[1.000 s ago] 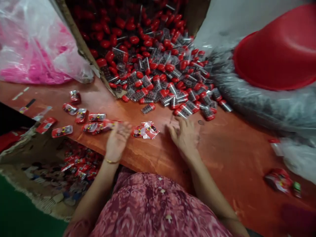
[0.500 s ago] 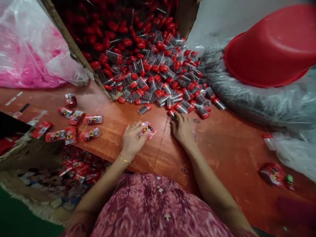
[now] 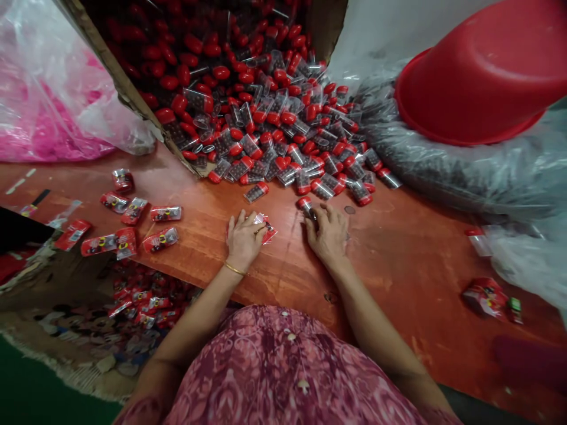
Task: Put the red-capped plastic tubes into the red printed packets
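My left hand lies on the red-brown table with its fingers curled over a small stack of red printed wrappers. My right hand rests just to the right, fingers closed on a clear red-capped container pulled from the edge of the pile. A big heap of such red-capped containers spills from a tipped cardboard box straight ahead. Several wrapped red packets lie scattered on the table to the left.
A red plastic basin sits tilted on clear plastic bags at the right. A bag of pink material fills the far left. More wrapped packets lie below the table's left edge. Red wrappers sit at the right.
My left hand swung from the scattered packets at the left onto the wrapper stack. My right hand reached to the pile's edge and closed on one container.
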Demonstrator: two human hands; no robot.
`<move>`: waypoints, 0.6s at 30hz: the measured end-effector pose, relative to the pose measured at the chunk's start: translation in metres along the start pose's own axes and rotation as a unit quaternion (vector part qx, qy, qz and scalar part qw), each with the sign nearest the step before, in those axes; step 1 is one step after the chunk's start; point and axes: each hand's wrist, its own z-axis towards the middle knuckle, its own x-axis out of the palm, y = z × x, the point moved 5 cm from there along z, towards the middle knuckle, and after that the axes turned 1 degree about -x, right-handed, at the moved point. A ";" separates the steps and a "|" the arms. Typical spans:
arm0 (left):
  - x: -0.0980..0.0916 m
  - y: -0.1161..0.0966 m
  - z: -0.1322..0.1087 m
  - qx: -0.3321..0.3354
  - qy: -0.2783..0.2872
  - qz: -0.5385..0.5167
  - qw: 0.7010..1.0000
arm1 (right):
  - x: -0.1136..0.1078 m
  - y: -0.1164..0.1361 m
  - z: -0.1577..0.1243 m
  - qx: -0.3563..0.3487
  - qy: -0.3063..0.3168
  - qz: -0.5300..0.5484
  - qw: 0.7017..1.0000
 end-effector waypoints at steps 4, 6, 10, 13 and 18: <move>-0.002 0.002 0.003 -0.001 0.000 -0.011 1.000 | -0.004 0.006 -0.002 0.005 -0.002 0.019 1.000; -0.003 0.003 0.005 -0.011 -0.002 -0.022 1.000 | -0.008 0.012 -0.003 0.006 -0.004 0.040 0.999; -0.013 0.003 0.003 -0.044 -0.035 -0.084 0.995 | -0.016 0.036 -0.009 0.009 0.002 0.188 0.982; -0.024 -0.003 -0.003 -0.060 -0.076 -0.133 0.986 | -0.010 0.062 -0.012 0.055 0.065 0.392 0.916; -0.028 -0.019 -0.005 -0.014 -0.087 -0.145 0.986 | 0.004 0.087 -0.006 0.147 0.113 0.592 0.784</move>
